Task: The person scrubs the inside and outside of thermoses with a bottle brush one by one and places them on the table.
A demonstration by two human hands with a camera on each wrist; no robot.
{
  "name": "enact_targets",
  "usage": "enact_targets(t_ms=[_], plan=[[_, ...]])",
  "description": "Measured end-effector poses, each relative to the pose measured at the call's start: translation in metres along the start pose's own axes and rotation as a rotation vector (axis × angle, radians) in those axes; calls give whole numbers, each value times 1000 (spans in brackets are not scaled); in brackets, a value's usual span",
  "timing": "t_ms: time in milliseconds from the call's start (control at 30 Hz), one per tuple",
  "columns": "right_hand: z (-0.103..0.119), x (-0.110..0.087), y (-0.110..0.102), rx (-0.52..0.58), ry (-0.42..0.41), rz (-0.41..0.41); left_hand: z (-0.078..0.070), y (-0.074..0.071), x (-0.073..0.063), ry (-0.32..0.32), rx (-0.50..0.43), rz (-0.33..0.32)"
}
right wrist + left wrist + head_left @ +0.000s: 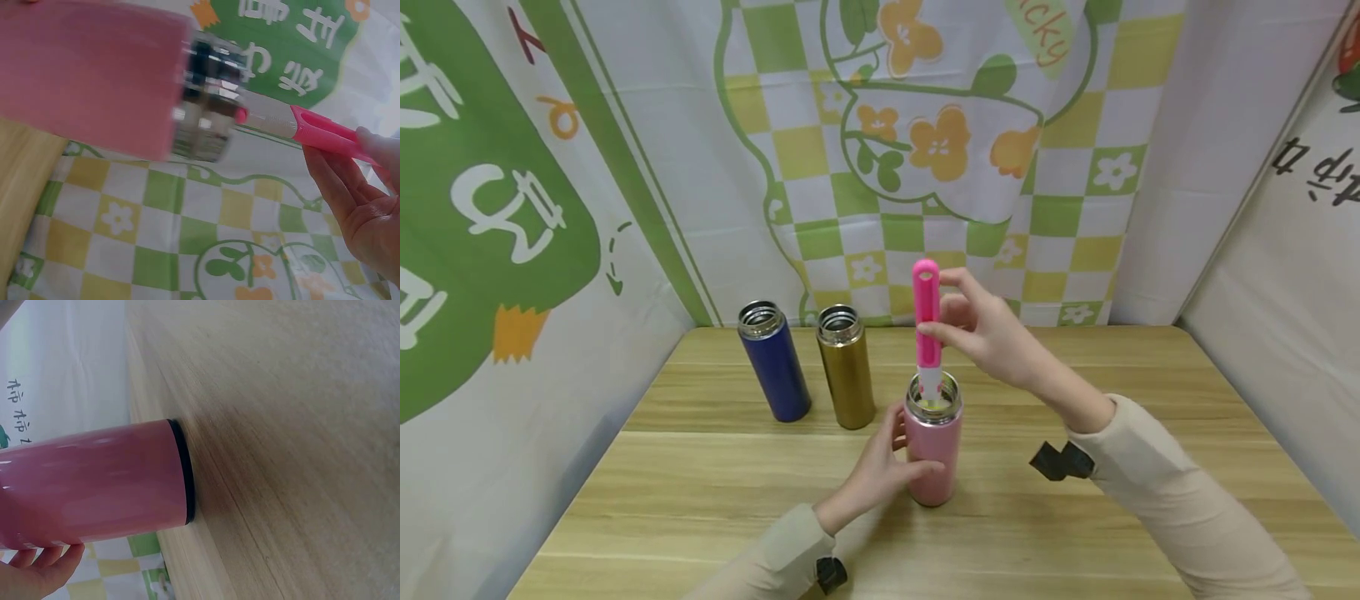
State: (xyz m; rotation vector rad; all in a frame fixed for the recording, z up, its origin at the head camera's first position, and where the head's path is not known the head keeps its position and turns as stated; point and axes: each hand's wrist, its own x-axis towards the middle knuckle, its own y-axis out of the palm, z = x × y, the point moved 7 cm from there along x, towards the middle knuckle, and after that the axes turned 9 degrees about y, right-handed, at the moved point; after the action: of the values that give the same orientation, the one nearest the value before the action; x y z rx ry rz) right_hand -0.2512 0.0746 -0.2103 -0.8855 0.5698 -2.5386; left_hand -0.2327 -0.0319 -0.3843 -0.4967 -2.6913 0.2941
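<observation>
A pink insulated bottle (934,462) stands upright and uncapped on the wooden table, its steel neck showing. My left hand (874,477) grips its body from the left, thumb across the front; in the left wrist view the fingers (53,565) lie along its side and its black base (183,472) meets the tabletop. Above the mouth, my right hand (992,337) pinches the bright pink handle of a bottle brush (928,292) between thumb and fingers. The white lower part of the brush goes down into the bottle, and its head is hidden inside.
A blue bottle (773,367) and a gold bottle (846,375) stand uncapped to the left of the pink one. Behind the wooden table (715,517) hangs a checked, flowered curtain (887,225), with printed fabric walls at both sides.
</observation>
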Motion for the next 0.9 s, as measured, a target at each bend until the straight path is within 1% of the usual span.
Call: enact_targets(t_ms=[100, 200, 300, 533, 600, 667, 800, 867, 900], plan=[[-12, -8, 8, -21, 23, 20, -1, 1, -1, 2, 0, 2], [-20, -15, 10, -17, 59, 14, -2, 1, -2, 0, 2, 4], [-23, -19, 11, -14, 73, 13, -4, 1, -3, -3, 8, 1], [-24, -22, 10, 27, 75, 1, -6, -1, -3, -18, 14, -1], [-25, -23, 10, 25, 81, -6, -4, -1, -3, -13, 16, -4], [-25, -24, 10, 26, 83, -14, -3, -1, -3, 7, 32, -5], [-27, -27, 9, 27, 84, -39, 13, 0, -1, 32, 51, -14], [-28, -28, 9, 36, 92, -53, 21, 0, 0, 50, 63, -25], [-29, -29, 8, 41, 99, -61, 25, -1, 1, 50, 63, -31]])
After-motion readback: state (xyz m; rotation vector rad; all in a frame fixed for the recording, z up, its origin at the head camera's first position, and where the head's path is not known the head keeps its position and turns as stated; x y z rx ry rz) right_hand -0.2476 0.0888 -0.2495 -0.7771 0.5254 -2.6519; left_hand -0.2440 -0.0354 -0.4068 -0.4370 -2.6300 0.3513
